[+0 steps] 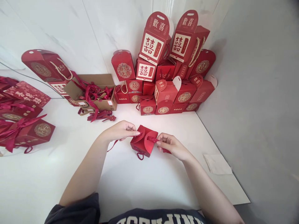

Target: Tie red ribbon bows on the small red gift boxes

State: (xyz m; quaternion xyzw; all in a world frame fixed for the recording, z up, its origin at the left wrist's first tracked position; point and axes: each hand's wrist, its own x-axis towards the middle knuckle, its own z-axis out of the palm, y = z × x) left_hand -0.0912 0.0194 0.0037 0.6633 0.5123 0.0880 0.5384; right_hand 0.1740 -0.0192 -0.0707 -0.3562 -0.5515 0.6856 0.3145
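A red folding gift box (143, 141) sits on the white bench (58, 165), centred between both hands, with two rounded flaps lying over its top. The left hand (119, 130) has thumb and fingertips pressed together, pinching a crimson ribbon (151, 140) at the near flap edge. The right hand (171, 146) is closed the same way on the ribbon at the far flap. A cord loop (140, 156) hangs at 6 o'clock from the box.

Caution: uneven pull on the ribbon could drag the box across the smooth bench, as no hand braces it from below. Slack in either pinch could let the flaps spring apart. Excess tension could tear the flap edge. A stack of red gift boxes (165, 91) stands at 12 o'clock, a cardboard carton (102, 82) at 11 o'clock, and a white cloth (217, 164) at 4 o'clock.
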